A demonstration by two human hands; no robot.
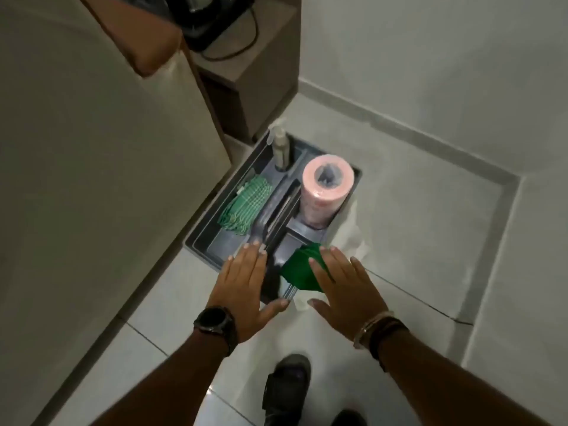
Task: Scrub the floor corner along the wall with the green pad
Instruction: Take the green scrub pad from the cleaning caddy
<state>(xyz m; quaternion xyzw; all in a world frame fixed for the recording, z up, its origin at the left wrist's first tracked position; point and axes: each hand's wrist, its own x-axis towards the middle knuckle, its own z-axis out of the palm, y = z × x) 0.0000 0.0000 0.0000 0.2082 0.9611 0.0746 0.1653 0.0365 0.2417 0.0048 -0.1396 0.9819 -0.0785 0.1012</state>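
Both hands are hovering spread and empty, left hand over the caddy; right hand is reaching over the green pad lying in the caddy's near compartment; scrubbing is not yet starting.

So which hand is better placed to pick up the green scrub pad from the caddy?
Right hand: its fingers already overlap the dark green scrub pad in the grey plastic caddy. Left hand is spread over the centre handle.

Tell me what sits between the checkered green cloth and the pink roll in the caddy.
In the head view, the caddy's dark central handle bar runs between the checkered green cloth and the pink roll.
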